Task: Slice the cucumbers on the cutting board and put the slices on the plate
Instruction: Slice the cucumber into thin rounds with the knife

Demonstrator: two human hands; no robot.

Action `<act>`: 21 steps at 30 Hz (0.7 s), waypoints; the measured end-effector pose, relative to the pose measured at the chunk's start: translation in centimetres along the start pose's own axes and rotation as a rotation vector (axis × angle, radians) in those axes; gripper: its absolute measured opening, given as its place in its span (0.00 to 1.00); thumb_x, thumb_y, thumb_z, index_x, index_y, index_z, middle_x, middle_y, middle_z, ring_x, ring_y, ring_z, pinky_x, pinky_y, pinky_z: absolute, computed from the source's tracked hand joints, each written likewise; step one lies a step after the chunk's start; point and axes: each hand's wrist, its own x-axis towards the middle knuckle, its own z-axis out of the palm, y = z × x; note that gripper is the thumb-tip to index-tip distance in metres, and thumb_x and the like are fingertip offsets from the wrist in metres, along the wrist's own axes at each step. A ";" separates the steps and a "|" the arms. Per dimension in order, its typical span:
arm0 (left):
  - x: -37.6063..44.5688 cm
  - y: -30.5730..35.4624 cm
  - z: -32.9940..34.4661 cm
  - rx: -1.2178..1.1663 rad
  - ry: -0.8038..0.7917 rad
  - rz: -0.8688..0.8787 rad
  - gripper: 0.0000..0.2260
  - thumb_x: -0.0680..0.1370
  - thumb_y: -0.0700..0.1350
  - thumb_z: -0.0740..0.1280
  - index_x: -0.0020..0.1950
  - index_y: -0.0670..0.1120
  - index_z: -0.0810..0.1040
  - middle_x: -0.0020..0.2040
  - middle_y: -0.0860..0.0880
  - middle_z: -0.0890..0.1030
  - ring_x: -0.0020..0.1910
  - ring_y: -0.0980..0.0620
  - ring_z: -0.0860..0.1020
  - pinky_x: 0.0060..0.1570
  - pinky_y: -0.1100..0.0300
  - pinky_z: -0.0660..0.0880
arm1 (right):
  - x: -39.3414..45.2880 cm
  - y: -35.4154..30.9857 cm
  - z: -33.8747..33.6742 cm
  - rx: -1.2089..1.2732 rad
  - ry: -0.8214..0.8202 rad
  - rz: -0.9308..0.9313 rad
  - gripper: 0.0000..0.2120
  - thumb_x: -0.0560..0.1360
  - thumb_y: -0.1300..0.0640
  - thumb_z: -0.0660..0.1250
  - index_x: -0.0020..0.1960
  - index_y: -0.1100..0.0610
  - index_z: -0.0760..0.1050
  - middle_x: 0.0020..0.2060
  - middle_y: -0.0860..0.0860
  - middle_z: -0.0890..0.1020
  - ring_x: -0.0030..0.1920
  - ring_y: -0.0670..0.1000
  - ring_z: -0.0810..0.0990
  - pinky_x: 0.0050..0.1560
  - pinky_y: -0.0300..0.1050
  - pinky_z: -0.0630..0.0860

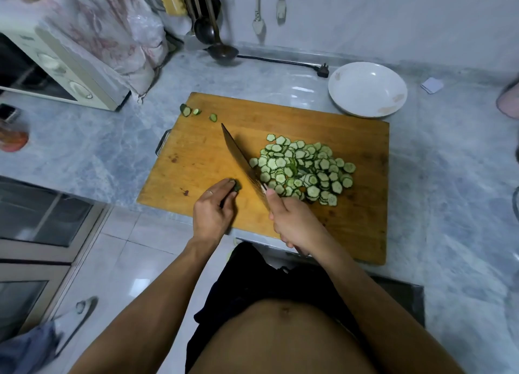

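Observation:
A wooden cutting board (331, 123) lies on the marble counter. A heap of thin cucumber slices (304, 170) covers its middle right. My right hand (295, 223) grips the handle of a broad knife (238, 156), whose blade runs along the left edge of the heap. My left hand (214, 208) pinches a small dark cucumber end piece (236, 187) on the board, just left of the blade. Three cut end pieces (196, 112) lie at the board's far left corner. A white plate (368, 88) with nothing on it sits beyond the board's far right corner.
A microwave (56, 70) under a plastic cover stands at the left. Ladles (219, 36) hang on the back wall, and a black power cord with plug (323, 71) lies behind the board. A glass jar (12, 136) sits at the far left.

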 end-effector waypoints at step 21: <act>-0.3 0.2 0.5 -0.036 0.012 -0.017 0.12 0.72 0.32 0.69 0.54 0.37 0.84 0.55 0.40 0.83 0.53 0.45 0.82 0.59 0.64 0.74 | 0.8 -1.3 1.9 -0.146 -0.041 -0.090 0.33 0.84 0.41 0.45 0.29 0.59 0.68 0.23 0.53 0.72 0.24 0.51 0.73 0.39 0.50 0.78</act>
